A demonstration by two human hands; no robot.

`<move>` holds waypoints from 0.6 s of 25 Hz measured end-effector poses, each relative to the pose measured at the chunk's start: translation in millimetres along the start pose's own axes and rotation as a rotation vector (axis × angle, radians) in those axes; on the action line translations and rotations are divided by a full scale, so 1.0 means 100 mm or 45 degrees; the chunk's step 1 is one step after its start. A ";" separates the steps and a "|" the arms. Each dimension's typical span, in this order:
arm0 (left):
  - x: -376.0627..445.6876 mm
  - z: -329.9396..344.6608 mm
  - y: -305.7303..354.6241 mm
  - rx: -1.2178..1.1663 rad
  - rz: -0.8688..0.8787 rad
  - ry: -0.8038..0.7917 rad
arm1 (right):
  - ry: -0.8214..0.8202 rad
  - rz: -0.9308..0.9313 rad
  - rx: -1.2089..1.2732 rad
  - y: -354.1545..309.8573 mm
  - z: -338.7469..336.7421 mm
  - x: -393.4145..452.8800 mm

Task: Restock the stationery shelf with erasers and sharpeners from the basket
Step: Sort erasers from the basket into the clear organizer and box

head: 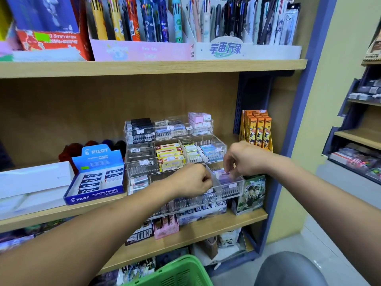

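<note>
1. My right hand [240,157] pinches a small eraser [226,172] over the front-right compartment of the clear tray [231,187].
2. My left hand [192,179] is curled at the divider; whether it holds anything, I cannot tell.
3. Next, I judge: seat it flat, then reach for the green basket [179,271] below.

Your shelf boards [185,230] look like pale wood laminate, smooth and matt. The tiered organiser [228,188] is clear plastic, glossy, with ribbed fronts. The Pilot eraser box [97,195] is printed card with a slight sheen. The basket [177,271] below you is green moulded plastic, slotted. The shelf upright [305,112] reads as painted metal, blue-grey, matt.
</note>
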State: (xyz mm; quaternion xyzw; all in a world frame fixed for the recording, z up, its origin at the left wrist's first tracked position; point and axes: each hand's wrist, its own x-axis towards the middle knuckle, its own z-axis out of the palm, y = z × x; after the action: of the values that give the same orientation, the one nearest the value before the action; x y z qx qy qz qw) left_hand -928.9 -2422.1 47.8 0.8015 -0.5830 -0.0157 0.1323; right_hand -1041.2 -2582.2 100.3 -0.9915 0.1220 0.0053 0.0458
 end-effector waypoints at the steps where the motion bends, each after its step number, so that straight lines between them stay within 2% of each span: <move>1: 0.00 0.00 0.00 -0.002 0.002 0.004 | -0.034 -0.015 -0.003 0.00 -0.04 0.01; 4: 0.00 -0.02 0.01 0.008 0.005 -0.005 | -0.117 -0.051 -0.077 -0.04 -0.03 0.04; 11: 0.01 -0.02 0.03 0.045 -0.012 -0.008 | -0.002 -0.011 -0.216 -0.12 0.12 0.02; 15: -0.03 -0.06 0.05 0.027 0.013 0.035 | -0.086 0.004 -0.132 -0.14 0.07 0.01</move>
State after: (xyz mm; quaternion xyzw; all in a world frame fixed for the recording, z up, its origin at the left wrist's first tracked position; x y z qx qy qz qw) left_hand -933.9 -2420.1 54.1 0.8000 -0.5853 0.0021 0.1319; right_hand -1037.0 -2568.3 94.3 -0.9916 0.1215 0.0450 -0.0016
